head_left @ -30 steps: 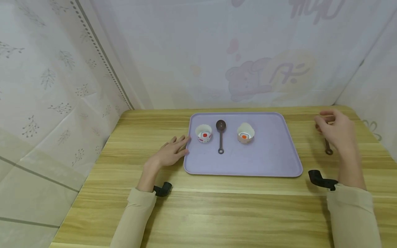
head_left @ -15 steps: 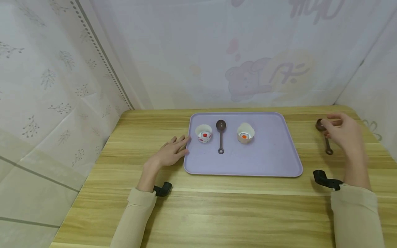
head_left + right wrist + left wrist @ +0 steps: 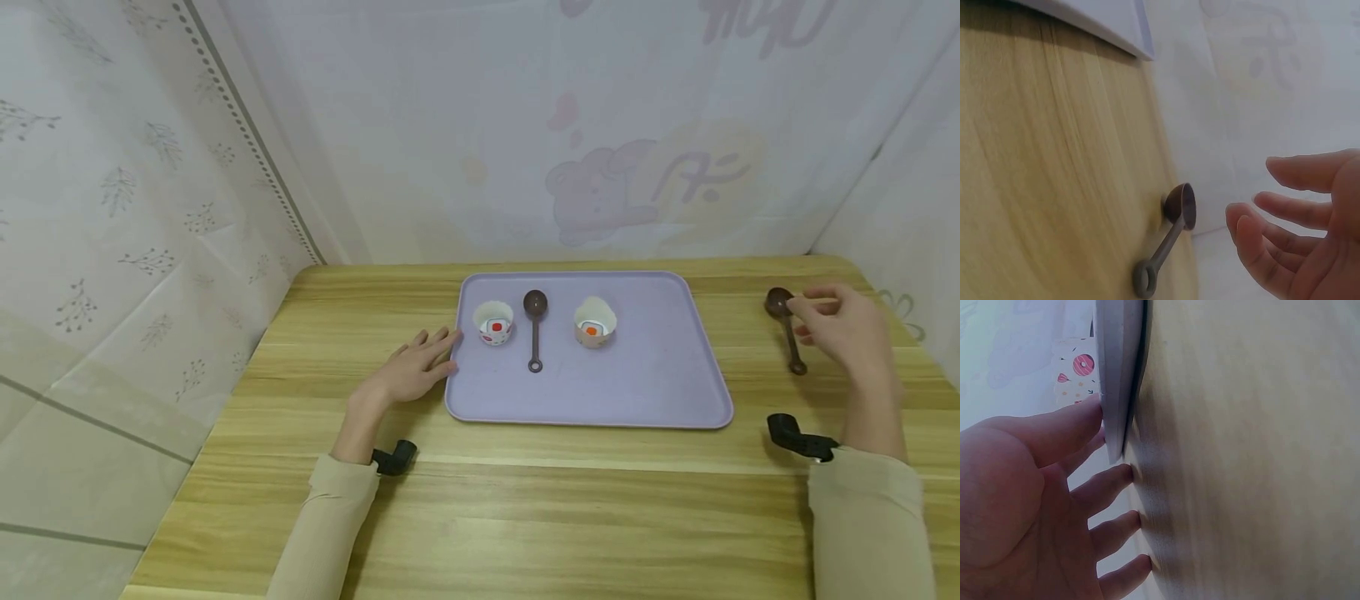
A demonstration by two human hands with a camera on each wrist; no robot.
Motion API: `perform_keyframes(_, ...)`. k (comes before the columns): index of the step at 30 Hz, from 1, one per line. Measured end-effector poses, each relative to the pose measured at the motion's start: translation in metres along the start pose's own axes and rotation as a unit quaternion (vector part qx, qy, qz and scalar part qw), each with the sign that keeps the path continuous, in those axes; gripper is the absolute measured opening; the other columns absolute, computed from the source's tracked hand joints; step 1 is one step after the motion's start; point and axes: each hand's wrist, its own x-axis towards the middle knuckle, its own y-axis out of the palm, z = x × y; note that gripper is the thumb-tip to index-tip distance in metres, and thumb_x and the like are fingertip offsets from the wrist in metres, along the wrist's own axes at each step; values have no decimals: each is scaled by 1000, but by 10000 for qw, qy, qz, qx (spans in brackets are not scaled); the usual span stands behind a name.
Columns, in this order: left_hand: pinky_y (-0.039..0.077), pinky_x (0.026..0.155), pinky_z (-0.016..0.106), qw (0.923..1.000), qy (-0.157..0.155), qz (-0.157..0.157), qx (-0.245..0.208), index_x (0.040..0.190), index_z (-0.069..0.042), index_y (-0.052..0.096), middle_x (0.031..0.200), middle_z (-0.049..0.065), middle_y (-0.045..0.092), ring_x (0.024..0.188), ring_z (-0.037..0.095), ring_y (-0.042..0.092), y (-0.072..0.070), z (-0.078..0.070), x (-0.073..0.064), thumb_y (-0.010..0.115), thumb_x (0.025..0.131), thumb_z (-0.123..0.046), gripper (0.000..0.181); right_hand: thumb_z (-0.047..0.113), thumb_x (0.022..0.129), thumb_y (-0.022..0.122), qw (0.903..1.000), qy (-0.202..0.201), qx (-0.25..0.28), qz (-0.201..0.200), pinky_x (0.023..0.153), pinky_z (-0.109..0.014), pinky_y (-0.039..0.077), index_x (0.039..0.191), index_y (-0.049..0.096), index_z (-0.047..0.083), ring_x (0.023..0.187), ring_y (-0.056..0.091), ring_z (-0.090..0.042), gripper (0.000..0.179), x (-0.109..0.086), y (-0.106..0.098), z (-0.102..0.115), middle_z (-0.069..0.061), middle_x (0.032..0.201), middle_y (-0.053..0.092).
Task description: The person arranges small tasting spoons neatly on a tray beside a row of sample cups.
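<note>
On the lilac tray (image 3: 637, 392) my left hand (image 3: 408, 371) rests at the left edge, fingers spread. In the left wrist view its thumb touches the tray's rim (image 3: 1119, 375) and several fingertips touch the table. At the far right, a brown measuring scoop (image 3: 787, 329) lies on the wood, bowl up. My right hand (image 3: 843, 329) hovers just right of it, fingers loosely bent. The right wrist view shows a gap between the fingers (image 3: 1247, 240) and the scoop's bowl (image 3: 1184, 209); nothing is held.
A second brown scoop (image 3: 535, 329) lies on the tray between two paper baking cups, the left cup (image 3: 493, 325) with a red piece inside and the right cup (image 3: 595, 323) with an orange one. A patterned curtain (image 3: 450, 125) hangs behind the wooden table (image 3: 525, 508).
My right hand has drawn back to the right, away from the scoop on the table, uncovering its bowl. The scoop stays on the wood. My left hand and the tray have not visibly moved.
</note>
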Motion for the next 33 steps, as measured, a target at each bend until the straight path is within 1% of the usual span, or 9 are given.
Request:
perform_keyframes(4, 6, 119, 65, 10000, 3, -8, -6, 161, -14, 27, 166, 18, 19, 151, 48, 7, 0, 0, 0, 47, 109, -31, 59, 40, 104, 49, 10000, 31, 15, 60, 54, -16, 47, 141, 43, -13, 60, 63, 0, 65, 2, 0, -6, -35, 111, 66)
perform_keyframes(9, 6, 119, 66, 10000, -4, -4, -7, 161, -14, 27, 166, 18, 19, 151, 48, 7, 0, 0, 1, 46, 109, -31, 58, 41, 104, 50, 9997, 137, 85, 158, 55, -16, 46, 141, 42, -14, 61, 65, -3, 66, 4, -1, -14, -25, 98, 71)
perform_keyframes(16, 5, 119, 65, 10000, -10, 13, 13, 162, -14, 26, 166, 18, 19, 151, 47, 7, 0, 0, 1, 46, 109, -31, 59, 43, 104, 50, 9992, 281, 77, 291, 58, -18, 44, 143, 40, -13, 64, 67, -5, 69, 7, 2, -24, -29, 107, 69)
perform_keyframes(20, 5, 119, 65, 10000, -20, 17, 19, 162, -14, 26, 166, 17, 18, 151, 47, 7, 0, 0, 0, 46, 109, -31, 59, 42, 104, 50, 9990, 295, 106, 303, 57, -16, 44, 142, 40, -14, 64, 68, -6, 68, 8, 2, -26, -19, 97, 72)
perform_keyframes(23, 5, 119, 65, 10000, -27, 14, 14, 162, -14, 26, 166, 17, 18, 151, 47, 7, 0, -1, 0, 47, 109, -31, 59, 41, 105, 49, 9990, 303, 74, 329, 58, -16, 43, 141, 40, -15, 64, 68, -7, 68, 8, 3, -26, -16, 93, 73)
perform_keyframes(25, 5, 119, 65, 10000, -27, 1, 6, 162, -14, 26, 166, 17, 19, 151, 47, 7, 0, -1, -1, 47, 109, -31, 59, 41, 105, 48, 9988, 338, 55, 353, 63, -21, 44, 141, 40, -16, 64, 69, -7, 68, 8, 3, -27, -18, 95, 73)
perform_keyframes(28, 6, 119, 65, 10000, -16, -7, 5, 162, -14, 26, 166, 18, 19, 151, 47, 7, 0, 0, 0, 47, 109, -31, 59, 43, 105, 47, 9981, 464, 74, 402, 79, -42, 49, 142, 39, -17, 63, 68, -7, 71, 7, 3, -28, -17, 93, 72)
perform_keyframes(31, 6, 119, 65, 10000, -18, -5, -7, 162, -14, 26, 166, 18, 19, 151, 47, 7, 0, 0, 0, 47, 109, -30, 59, 42, 105, 46, 9975, 534, 153, 440, 91, -63, 41, 142, 38, -17, 63, 68, -6, 71, 6, 4, -30, -16, 92, 72)
perform_keyframes(33, 6, 119, 65, 10000, -12, -2, -26, 161, -14, 26, 166, 18, 19, 151, 47, 7, 0, 0, 0, 47, 108, -30, 59, 42, 105, 46, 9974, 547, 121, 455, 90, -61, 41, 142, 38, -17, 64, 67, -5, 70, 6, 5, -32, -17, 94, 72)
